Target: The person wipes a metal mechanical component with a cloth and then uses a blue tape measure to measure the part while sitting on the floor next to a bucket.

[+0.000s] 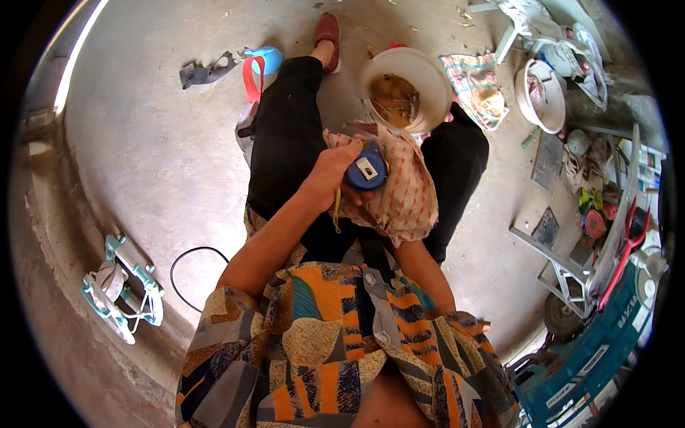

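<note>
My left hand (334, 167) is closed around a rounded blue tape measure (367, 170) with a pale label on its face. A yellow strap (337, 211) hangs below that hand. Beside and beneath the tape measure lies a pale cloth (408, 187) with red dashes, bunched over my lap between my knees. My right forearm (421, 267) reaches up under this cloth, which hides my right hand and its fingers. Just beyond the cloth stands a white bucket (437, 78) with brownish contents and several small pieces in it.
A blue bowl-like item (268, 60) and a red strap (252, 80) lie past my left leg. To the right are a patterned sack (477, 89), a white tub (544, 118), a metal frame (553, 257) and a teal machine (596, 349). A teal-and-white metal device (125, 289) sits at left.
</note>
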Available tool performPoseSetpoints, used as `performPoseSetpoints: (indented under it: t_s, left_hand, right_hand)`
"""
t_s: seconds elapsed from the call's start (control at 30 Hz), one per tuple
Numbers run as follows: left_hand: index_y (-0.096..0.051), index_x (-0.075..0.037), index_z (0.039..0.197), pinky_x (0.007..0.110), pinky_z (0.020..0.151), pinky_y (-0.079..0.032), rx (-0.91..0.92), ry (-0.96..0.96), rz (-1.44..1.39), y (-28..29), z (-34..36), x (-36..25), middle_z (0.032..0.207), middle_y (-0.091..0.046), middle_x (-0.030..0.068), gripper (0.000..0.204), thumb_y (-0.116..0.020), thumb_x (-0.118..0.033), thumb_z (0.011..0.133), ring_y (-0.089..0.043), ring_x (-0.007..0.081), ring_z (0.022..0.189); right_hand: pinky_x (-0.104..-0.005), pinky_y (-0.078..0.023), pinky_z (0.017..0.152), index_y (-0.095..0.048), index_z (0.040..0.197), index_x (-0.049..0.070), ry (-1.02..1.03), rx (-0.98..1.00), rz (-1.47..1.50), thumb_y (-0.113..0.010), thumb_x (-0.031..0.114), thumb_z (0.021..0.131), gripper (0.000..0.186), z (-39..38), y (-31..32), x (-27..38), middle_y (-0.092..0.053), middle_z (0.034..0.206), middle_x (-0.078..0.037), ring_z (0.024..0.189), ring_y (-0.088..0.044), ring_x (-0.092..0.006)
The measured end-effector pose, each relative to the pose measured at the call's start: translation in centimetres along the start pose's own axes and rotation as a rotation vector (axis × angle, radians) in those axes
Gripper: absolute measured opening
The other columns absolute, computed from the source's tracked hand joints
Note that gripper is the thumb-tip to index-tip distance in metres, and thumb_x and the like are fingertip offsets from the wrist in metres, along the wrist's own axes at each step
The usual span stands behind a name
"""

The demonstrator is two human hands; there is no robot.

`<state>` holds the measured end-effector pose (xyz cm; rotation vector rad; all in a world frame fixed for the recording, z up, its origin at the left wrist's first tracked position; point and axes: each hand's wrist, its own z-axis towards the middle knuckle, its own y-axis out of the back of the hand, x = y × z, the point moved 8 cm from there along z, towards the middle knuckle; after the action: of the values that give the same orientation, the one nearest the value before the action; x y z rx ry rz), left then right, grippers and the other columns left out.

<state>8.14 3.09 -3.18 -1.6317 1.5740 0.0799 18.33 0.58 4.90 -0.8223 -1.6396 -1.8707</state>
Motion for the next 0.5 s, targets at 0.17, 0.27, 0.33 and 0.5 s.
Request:
performPoseSetpoints:
  t_s: [0.17,0.27,0.33,0.5]
  left_hand:
    - [-0.063,-0.002,0.100,0.029,0.055,-0.048,-0.275,-0.431,1.088,-0.2,-0.5,-2.8,0.077,-0.066,0.0075,0.031,-0.058,-0.032,0.094,-0.062,0.0249,0.060]
    - [-0.061,0.000,0.106,0.037,0.069,-0.048,-0.367,-0.848,1.403,-2.6,-2.9,-4.7,0.091,-0.064,0.0117,0.036,-0.066,-0.029,0.086,-0.061,0.0299,0.080]
    - [-0.060,0.000,0.112,0.041,0.079,-0.046,-0.352,-1.047,1.450,-4.1,-4.6,-5.2,0.103,-0.060,0.0144,0.043,-0.069,-0.030,0.082,-0.058,0.0325,0.094]
    - [-0.054,0.000,0.123,0.047,0.095,-0.037,-0.187,-1.145,1.511,-6.6,-4.9,-3.3,0.120,-0.050,0.0196,0.059,-0.071,-0.034,0.079,-0.049,0.0381,0.110]
  right_hand:
    - [-0.0375,-0.047,0.093,-0.050,0.130,0.006,0.002,-0.061,-0.139,-0.082,0.030,0.065,0.076,0.3,1.4,1.0,-0.061,0.118,-0.012,0.106,-0.061,-0.0286]
    - [-0.0356,-0.045,0.096,-0.049,0.130,0.009,-0.030,-0.111,-0.036,-0.079,0.028,0.068,0.072,-0.1,1.7,-0.3,-0.061,0.120,-0.008,0.110,-0.059,-0.0264]
    - [-0.0358,-0.042,0.100,-0.045,0.135,0.010,-0.019,-0.132,-0.001,-0.075,0.031,0.074,0.071,-0.8,1.2,-1.2,-0.058,0.126,-0.009,0.116,-0.055,-0.0263]
    - [-0.0371,-0.030,0.110,-0.040,0.141,0.010,-0.092,-0.027,-0.038,-0.058,0.034,0.088,0.061,-2.9,-2.2,-4.6,-0.047,0.139,-0.010,0.129,-0.044,-0.0255]
